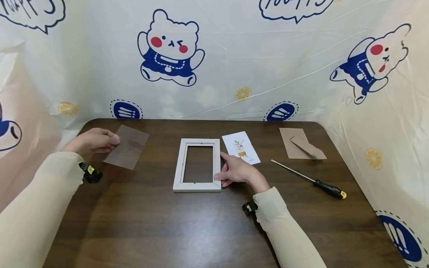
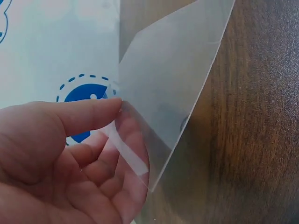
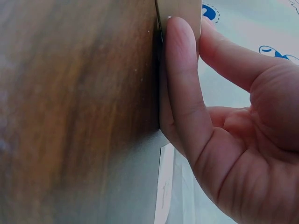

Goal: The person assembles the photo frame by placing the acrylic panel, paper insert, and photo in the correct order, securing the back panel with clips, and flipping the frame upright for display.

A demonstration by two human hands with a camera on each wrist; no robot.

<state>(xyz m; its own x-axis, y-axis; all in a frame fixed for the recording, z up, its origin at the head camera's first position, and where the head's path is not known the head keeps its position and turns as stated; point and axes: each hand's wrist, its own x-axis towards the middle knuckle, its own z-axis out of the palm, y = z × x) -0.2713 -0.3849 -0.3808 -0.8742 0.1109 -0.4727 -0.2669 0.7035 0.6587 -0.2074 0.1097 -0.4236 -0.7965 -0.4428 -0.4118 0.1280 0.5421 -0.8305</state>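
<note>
My left hand point(image 1: 95, 140) pinches a clear plastic sheet point(image 1: 129, 149) by its left edge, over the table's left side. Seen in the left wrist view, the thumb lies on one face of the clear sheet point(image 2: 163, 88) and the fingers show through it. A white picture frame point(image 1: 197, 187) lies on the table with an open middle, through which the dark tabletop shows. At its right side, my right hand point(image 1: 239, 169) holds the rail, thumb on the top face. The right wrist view shows a finger point(image 3: 184, 70) along the frame's side edge point(image 3: 180, 8).
Behind the right hand lies a white card point(image 1: 242, 143) with a printed potted plant, partly covered. Farther right are a brown backing board point(image 1: 291, 143) with a folded-out stand, and a screwdriver point(image 1: 330, 189) with a black and yellow handle. A printed curtain point(image 1: 218, 56) surrounds the table point(image 1: 151, 223).
</note>
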